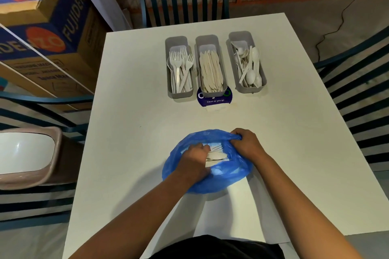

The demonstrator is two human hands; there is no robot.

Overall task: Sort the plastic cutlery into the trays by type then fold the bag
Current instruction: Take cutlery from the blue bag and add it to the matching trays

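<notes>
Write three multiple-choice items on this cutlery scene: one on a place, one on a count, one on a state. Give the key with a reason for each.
1. Which tray holds the forks?
A. the left tray
B. the middle tray
C. the right tray

2. How many trays stand on the table?
A. two
B. three
C. four

3. What is the right hand doing?
A. lying flat on the table
B. gripping the rim of the bag
C. holding a fork over a tray

Key:
1 A: the forks lie in the left tray; knives fill the middle tray and spoons the right tray.
2 B: three grey trays stand in a row on the far part of the table.
3 B: the right hand bunches the rim of the blue bag, while the left hand reaches into it among the cutlery.
</notes>
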